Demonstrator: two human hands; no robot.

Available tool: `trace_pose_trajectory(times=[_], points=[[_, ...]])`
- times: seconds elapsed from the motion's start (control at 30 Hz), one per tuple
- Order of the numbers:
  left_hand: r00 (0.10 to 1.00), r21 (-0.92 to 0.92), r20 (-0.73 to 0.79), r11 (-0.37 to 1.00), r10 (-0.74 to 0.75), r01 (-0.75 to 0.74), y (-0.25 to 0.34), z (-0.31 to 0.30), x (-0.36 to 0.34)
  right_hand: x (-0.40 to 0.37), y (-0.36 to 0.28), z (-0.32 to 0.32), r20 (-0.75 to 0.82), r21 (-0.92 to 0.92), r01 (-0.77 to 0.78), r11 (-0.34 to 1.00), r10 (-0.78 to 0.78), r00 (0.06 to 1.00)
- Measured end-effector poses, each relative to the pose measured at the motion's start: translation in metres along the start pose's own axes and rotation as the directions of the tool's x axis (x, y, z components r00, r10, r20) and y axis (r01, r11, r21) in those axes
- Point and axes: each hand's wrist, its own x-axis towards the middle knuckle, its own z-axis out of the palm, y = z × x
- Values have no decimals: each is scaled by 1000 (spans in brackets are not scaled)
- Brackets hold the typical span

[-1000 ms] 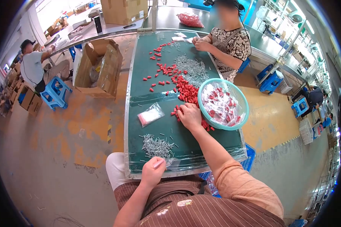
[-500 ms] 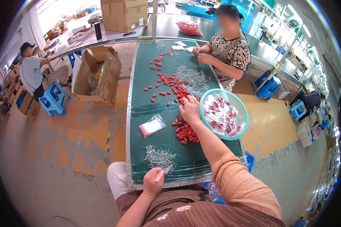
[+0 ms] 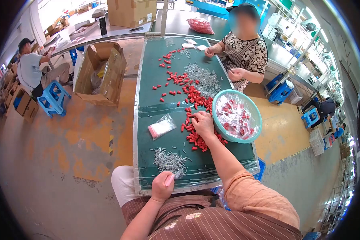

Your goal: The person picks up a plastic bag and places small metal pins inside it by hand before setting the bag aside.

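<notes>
My left hand (image 3: 163,187), at the near table edge, is closed around a small clear plastic bag (image 3: 179,173) with a pink strip. Just beyond it lies a pile of grey metal screws or nails (image 3: 168,161); their heads are too small to tell. My right hand (image 3: 203,123) reaches into the spread of short red plastic sleeves (image 3: 194,96), its fingers curled down on some of them. How many it grips is hidden. Right of that hand stands a light green basket (image 3: 257,134) full of filled clear bags (image 3: 237,116). A packet of flat bags (image 3: 161,127) lies left of the sleeves.
Across the green table (image 3: 148,108), a co-worker (image 3: 246,52) handles things beside another grey metal pile (image 3: 204,80). White packets (image 3: 189,45) lie at the far end. On the floor left are an open carton (image 3: 118,76) and a blue stool (image 3: 54,98) with a seated person (image 3: 30,70).
My right hand has moved a little nearer to me, over the closer red sleeves. My left hand keeps the bag. The co-worker's hands have moved apart.
</notes>
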Motion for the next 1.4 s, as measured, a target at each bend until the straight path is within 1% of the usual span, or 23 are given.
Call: trace_pose_trajectory(times=[0.23,0.3,0.33,0.37,0.4,0.47,0.5,0.57,0.6,0.63,0.67,0.7,0.73,0.77,0.8,0.87,0.93,0.97,1.07,1.13,1.2,1.3,1.4], points=[[1000,-3,-4,1000,13,-13,-2,-1,-1,-40,-7,-23,84,112,94,989,-103,991],[999,-33,0,999,-33,33,-2,-1,-1,-41,-3,-30,122,143,147,979,-165,979],[999,-49,0,997,-52,52,-2,-1,0,-41,0,-34,102,248,57,967,-85,991],[995,-92,-7,991,-95,94,-3,0,0,-42,2,-39,93,351,-31,936,-1,996],[976,-210,18,953,-219,218,-2,-1,0,-43,1,-45,92,450,-117,885,84,992],[889,-419,112,790,-443,447,3,-5,-1,-53,-10,-66,99,484,-108,868,68,993],[866,-447,163,747,-473,492,2,-7,-3,-61,-11,-72,119,490,-103,866,51,992],[934,-160,52,920,-353,357,12,-12,0,-80,-19,-85,179,509,-147,848,63,982],[961,-1,13,961,-277,277,19,-16,0,-90,-18,-88,197,408,-173,897,99,975],[976,84,-11,973,-217,217,25,-18,2,-96,-15,-91,206,304,-189,934,129,970],[985,76,-5,982,-175,175,34,-19,6,-96,-13,-92,207,197,-202,959,160,965],[990,68,9,988,-141,140,47,-20,9,-99,-14,-94,194,167,-213,963,180,964],[993,59,22,992,-114,113,55,-21,10,-104,-15,-96,182,208,-206,956,169,969],[987,32,-29,987,-160,160,48,-16,13,-106,-16,-98,171,252,-191,949,150,974],[935,-48,31,934,-354,355,42,-20,18,-105,-20,-96,160,302,-167,939,123,980],[946,-140,44,935,-323,325,21,-19,17,-107,-32,-96,191,451,-145,880,64,980],[807,-398,195,706,-558,585,28,-25,19,-112,-51,-105,263,563,-181,807,32,964],[723,-499,288,545,-628,673,31,-27,23,-114,-56,-108,415,642,-318,698,33,909],[640,-637,490,258,-592,726,39,-30,24,-117,-65,-99,647,695,-563,447,-48,761],[632,-662,557,171,-539,730,33,-27,22,-118,-75,-98,730,661,-634,401,-146,668],[620,-669,604,104,-501,736,32,-26,20,-118,-88,-99,762,644,-701,307,-173,624],[609,-673,627,56,-486,738,33,-25,20,-125,-84,-91,836,545,-792,277,-248,489],[613,-695,614,28,-496,719,32,-27,18,-128,-84,-92,816,578,-765,283,-205,541]])
